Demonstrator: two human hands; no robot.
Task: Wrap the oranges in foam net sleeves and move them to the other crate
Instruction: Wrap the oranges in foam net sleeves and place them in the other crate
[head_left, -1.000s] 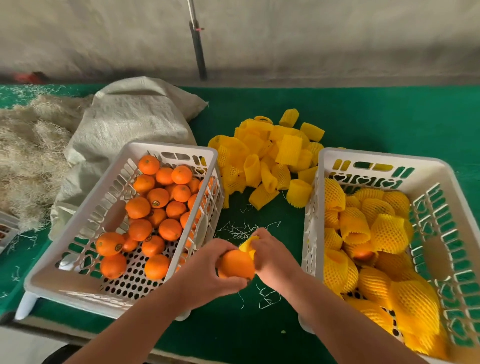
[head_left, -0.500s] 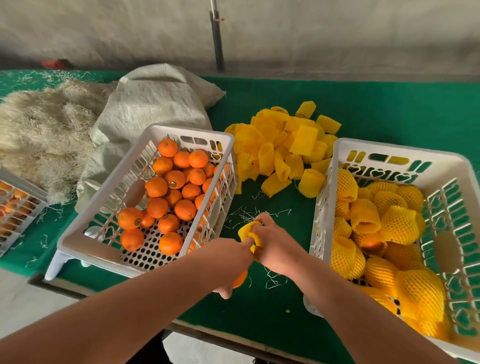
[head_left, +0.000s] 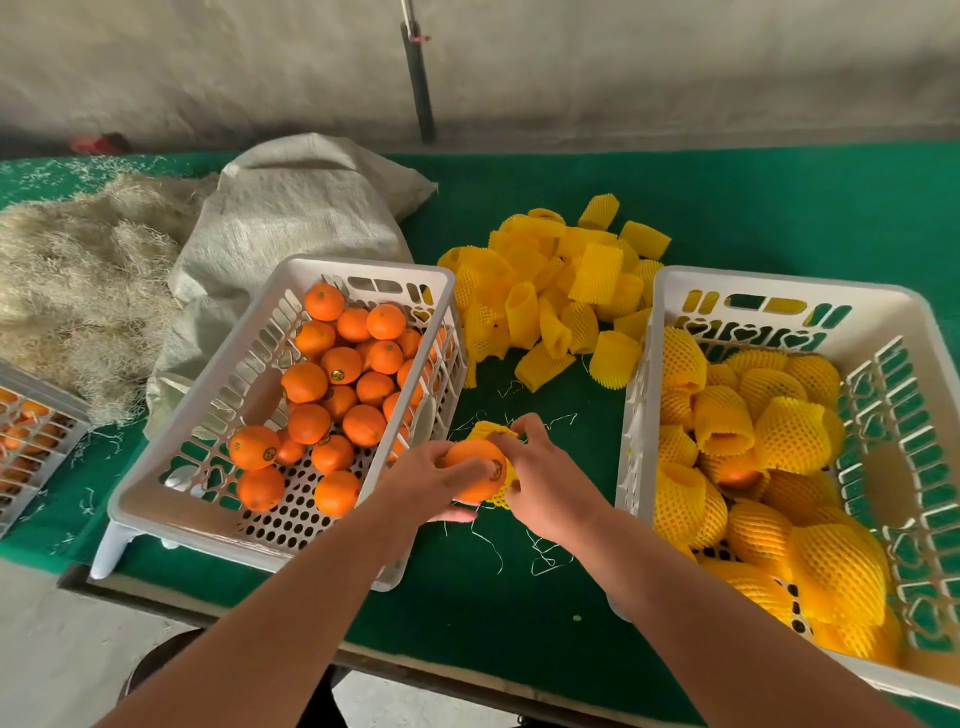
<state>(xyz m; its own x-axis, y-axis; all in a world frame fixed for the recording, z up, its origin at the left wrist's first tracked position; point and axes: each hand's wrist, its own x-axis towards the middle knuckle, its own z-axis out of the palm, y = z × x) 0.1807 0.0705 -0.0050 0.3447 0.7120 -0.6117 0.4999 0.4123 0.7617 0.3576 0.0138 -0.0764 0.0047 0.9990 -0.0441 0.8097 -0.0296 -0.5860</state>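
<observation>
I have an orange (head_left: 470, 475) between both hands over the green desk (head_left: 519, 613), in the gap between the two white crates. My left hand (head_left: 423, 480) cups it from the 9 o'clock side, fingers curled round the fruit and one finger showing beneath it. My right hand (head_left: 545, 486) sits at its 3 o'clock, fingers bent and pinching a yellow foam sleeve (head_left: 491, 431) against the orange; the sleeve covers only the far and right part of the fruit, and most of the peel is bare, a small round sticker facing me.

At 9 o'clock from my hands stands the left crate (head_left: 156, 499), holding loose unwrapped oranges (head_left: 337, 364). At 3 o'clock is the right crate (head_left: 779, 283), filled with wrapped oranges (head_left: 789, 441) in yellow netting. At 12 o'clock, between the crates' far ends, lies a heap of spare sleeves (head_left: 561, 280). At 10 o'clock a pale woven sack (head_left: 291, 223) lies beside a mound of straw-like fibre (head_left: 78, 291). A third crate's corner (head_left: 47, 400) shows at the left edge. Thin fibre scraps lie on the desk near my hands.
</observation>
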